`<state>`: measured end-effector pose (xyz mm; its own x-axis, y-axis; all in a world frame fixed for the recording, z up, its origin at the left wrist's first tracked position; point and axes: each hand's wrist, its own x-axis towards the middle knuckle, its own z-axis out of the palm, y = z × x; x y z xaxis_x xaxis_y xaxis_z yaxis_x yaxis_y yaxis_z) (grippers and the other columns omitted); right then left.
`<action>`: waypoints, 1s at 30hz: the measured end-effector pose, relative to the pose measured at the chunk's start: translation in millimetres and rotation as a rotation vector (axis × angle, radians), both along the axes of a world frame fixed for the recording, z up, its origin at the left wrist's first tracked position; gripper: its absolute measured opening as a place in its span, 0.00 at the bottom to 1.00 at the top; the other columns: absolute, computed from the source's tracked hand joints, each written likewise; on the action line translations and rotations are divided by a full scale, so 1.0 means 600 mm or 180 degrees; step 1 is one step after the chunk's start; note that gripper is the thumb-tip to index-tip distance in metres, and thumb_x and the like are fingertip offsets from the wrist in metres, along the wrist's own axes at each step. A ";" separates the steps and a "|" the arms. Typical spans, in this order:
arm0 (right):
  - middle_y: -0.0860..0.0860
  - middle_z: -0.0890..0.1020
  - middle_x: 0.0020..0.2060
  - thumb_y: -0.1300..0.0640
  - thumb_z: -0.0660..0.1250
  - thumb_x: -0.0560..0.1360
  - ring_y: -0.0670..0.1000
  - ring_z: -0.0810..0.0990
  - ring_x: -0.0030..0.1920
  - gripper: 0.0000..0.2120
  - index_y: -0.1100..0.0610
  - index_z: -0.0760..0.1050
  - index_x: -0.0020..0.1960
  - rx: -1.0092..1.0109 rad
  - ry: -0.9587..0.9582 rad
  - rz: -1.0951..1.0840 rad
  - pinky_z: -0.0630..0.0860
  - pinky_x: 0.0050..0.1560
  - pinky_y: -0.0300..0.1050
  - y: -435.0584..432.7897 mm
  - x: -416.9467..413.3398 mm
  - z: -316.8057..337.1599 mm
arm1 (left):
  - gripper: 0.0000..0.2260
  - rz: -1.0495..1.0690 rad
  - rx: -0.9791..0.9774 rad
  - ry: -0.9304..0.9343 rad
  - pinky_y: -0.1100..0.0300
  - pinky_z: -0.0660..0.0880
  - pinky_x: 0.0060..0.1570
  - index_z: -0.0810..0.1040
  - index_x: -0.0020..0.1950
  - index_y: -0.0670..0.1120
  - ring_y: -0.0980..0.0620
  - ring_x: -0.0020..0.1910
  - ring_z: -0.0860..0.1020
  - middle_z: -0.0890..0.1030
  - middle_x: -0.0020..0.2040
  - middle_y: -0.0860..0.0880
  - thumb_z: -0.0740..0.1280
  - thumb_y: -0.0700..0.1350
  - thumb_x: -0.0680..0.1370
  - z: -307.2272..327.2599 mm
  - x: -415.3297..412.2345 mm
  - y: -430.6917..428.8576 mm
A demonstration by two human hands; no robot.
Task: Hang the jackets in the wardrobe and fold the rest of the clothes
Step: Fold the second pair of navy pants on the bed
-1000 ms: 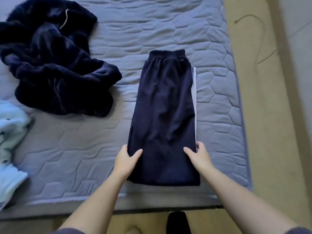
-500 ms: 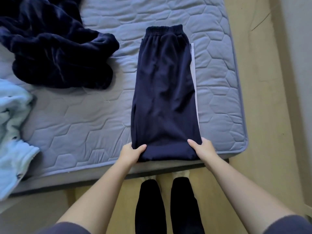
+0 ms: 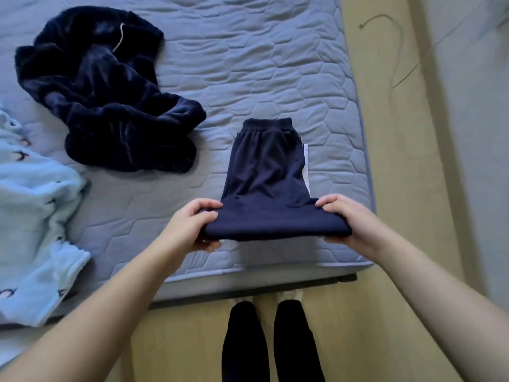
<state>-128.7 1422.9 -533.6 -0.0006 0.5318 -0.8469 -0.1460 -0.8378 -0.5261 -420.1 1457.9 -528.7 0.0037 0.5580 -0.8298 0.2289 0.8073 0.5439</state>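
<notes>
Now trousers' [image 3: 268,172] near fold between left hand [image 3: 192,224], right hand [image 3: 347,219].

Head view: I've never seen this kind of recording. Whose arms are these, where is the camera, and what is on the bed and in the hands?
No machine here: a camera worn on a person's head looks down at their own bare arms. The left hand and right hand each grip the near folded end of navy track trousers, raised off the quilted mattress; the waistband end lies on it. A crumpled dark navy fleece garment and a light blue fleece garment lie to the left.
</notes>
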 end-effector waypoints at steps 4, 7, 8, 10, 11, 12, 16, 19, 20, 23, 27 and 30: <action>0.53 0.85 0.36 0.45 0.50 0.80 0.51 0.84 0.34 0.18 0.52 0.75 0.46 -0.0018 0.0216 -0.0308 0.76 0.39 0.43 0.167 0.026 -0.042 | 0.09 0.0419 0.0076 -0.0132 0.66 0.74 0.23 0.76 0.46 0.45 0.52 0.23 0.79 0.82 0.29 0.47 0.58 0.46 0.81 -0.020 0.062 0.178; 0.53 0.86 0.46 0.37 0.44 0.80 0.51 0.85 0.44 0.23 0.48 0.72 0.58 0.0293 0.0337 -0.0568 0.76 0.44 0.47 0.254 0.036 -0.104 | 0.14 0.0721 0.0220 -0.0453 0.62 0.77 0.31 0.73 0.58 0.47 0.51 0.34 0.83 0.85 0.39 0.49 0.52 0.52 0.82 -0.066 0.091 0.277; 0.53 0.85 0.50 0.38 0.45 0.81 0.52 0.84 0.47 0.21 0.46 0.69 0.61 0.0368 0.0281 -0.0636 0.76 0.44 0.48 0.269 0.034 -0.126 | 0.15 0.0746 0.0324 -0.0465 0.59 0.78 0.34 0.70 0.63 0.48 0.50 0.38 0.83 0.84 0.46 0.48 0.52 0.52 0.83 -0.087 0.099 0.294; 0.52 0.81 0.54 0.43 0.50 0.82 0.52 0.81 0.48 0.17 0.46 0.63 0.68 0.0415 -0.0219 -0.0657 0.76 0.40 0.47 0.271 0.025 -0.172 | 0.17 0.0660 0.0441 -0.0084 0.55 0.77 0.39 0.63 0.70 0.49 0.49 0.40 0.80 0.79 0.52 0.47 0.54 0.50 0.83 -0.128 0.110 0.296; 0.52 0.78 0.54 0.48 0.54 0.81 0.52 0.78 0.49 0.20 0.48 0.60 0.72 0.0388 -0.0642 -0.0645 0.75 0.39 0.47 0.258 0.018 -0.194 | 0.19 0.0526 0.0534 0.0339 0.55 0.76 0.42 0.60 0.72 0.48 0.49 0.40 0.78 0.78 0.54 0.46 0.57 0.48 0.82 -0.150 0.112 0.283; 0.52 0.75 0.55 0.52 0.59 0.80 0.53 0.76 0.50 0.24 0.51 0.58 0.74 0.0366 -0.1068 -0.0554 0.76 0.42 0.50 0.239 0.011 -0.216 | 0.22 0.0312 0.0660 0.0820 0.55 0.75 0.48 0.60 0.73 0.47 0.49 0.44 0.77 0.76 0.57 0.45 0.60 0.47 0.80 -0.174 0.110 0.266; 0.53 0.71 0.68 0.51 0.67 0.75 0.54 0.72 0.66 0.32 0.55 0.58 0.75 0.0316 -0.1808 -0.0025 0.68 0.68 0.53 0.171 -0.019 -0.277 | 0.31 -0.0207 0.0863 0.1533 0.57 0.66 0.61 0.60 0.74 0.45 0.46 0.65 0.71 0.69 0.69 0.44 0.69 0.51 0.75 -0.251 0.094 0.214; 0.51 0.75 0.65 0.45 0.68 0.73 0.55 0.74 0.64 0.31 0.55 0.62 0.70 0.0154 -0.1546 -0.0010 0.71 0.63 0.49 0.160 -0.034 -0.316 | 0.39 -0.0309 0.0613 0.1242 0.59 0.65 0.60 0.57 0.75 0.46 0.47 0.67 0.70 0.67 0.71 0.46 0.72 0.57 0.71 -0.295 0.099 0.204; 0.52 0.75 0.64 0.43 0.68 0.73 0.55 0.74 0.63 0.30 0.56 0.64 0.69 0.0105 -0.1571 0.0010 0.71 0.63 0.49 0.162 -0.036 -0.330 | 0.40 -0.0325 0.0520 0.1174 0.59 0.66 0.60 0.58 0.74 0.46 0.47 0.67 0.70 0.68 0.70 0.48 0.73 0.59 0.70 -0.312 0.101 0.204; 0.57 0.71 0.65 0.37 0.66 0.72 0.59 0.70 0.66 0.35 0.58 0.64 0.69 -0.0082 -0.2118 0.0234 0.68 0.65 0.53 0.172 -0.036 -0.369 | 0.33 -0.0462 0.0334 0.1191 0.52 0.71 0.60 0.66 0.64 0.48 0.46 0.62 0.74 0.75 0.64 0.49 0.71 0.64 0.68 -0.356 0.098 0.204; 0.59 0.75 0.61 0.35 0.67 0.70 0.62 0.74 0.60 0.34 0.60 0.67 0.62 0.0057 -0.2820 0.0284 0.68 0.50 0.50 0.178 -0.034 -0.411 | 0.21 -0.0680 0.0756 0.1398 0.56 0.70 0.50 0.74 0.53 0.49 0.47 0.57 0.77 0.80 0.56 0.49 0.70 0.63 0.70 -0.413 0.093 0.202; 0.59 0.78 0.58 0.34 0.67 0.69 0.62 0.76 0.58 0.34 0.61 0.69 0.60 0.0070 -0.2887 0.0521 0.66 0.46 0.47 0.188 -0.021 -0.421 | 0.19 -0.0665 0.1048 0.1348 0.55 0.73 0.47 0.79 0.49 0.44 0.48 0.50 0.79 0.82 0.50 0.47 0.71 0.59 0.72 -0.437 0.089 0.207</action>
